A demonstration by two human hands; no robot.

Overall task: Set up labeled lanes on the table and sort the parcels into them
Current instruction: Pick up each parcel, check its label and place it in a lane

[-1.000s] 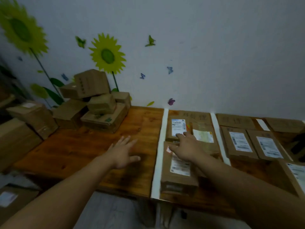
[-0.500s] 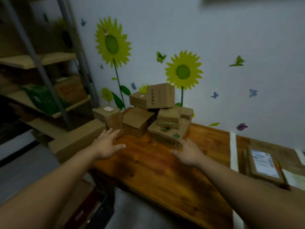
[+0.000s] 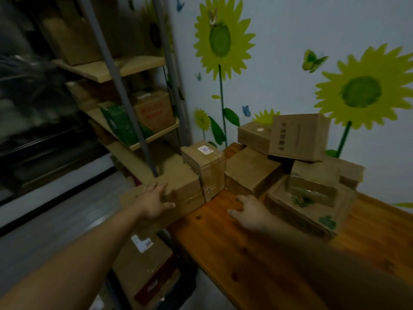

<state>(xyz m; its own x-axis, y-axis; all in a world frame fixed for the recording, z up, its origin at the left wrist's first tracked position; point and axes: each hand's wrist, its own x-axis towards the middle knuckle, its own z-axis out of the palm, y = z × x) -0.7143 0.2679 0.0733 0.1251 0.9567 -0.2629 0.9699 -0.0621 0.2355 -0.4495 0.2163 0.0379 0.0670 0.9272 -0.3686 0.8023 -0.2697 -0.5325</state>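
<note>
Left hand [image 3: 154, 201] lies flat, fingers spread, on a long box [image 3: 181, 177] beside the table [image 3: 245, 253]. Right hand [image 3: 251, 212] hovers open and empty. The parcel pile [image 3: 250, 171] at the table's wall end looks unsorted, so there's plenty left.

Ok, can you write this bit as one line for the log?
left hand: touches long box | right hand: open, over table | parcel pile: against wall

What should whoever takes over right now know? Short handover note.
Left hand: flat on the long box beside the table's end, no grip yet.
Right hand: loosely curled over the table, holding nothing.
Parcels: pile of boxes unsorted at the table's wall corner.
Done: cannot tell, lanes out of view.
To do: pick from the pile and sort into lanes.
</note>
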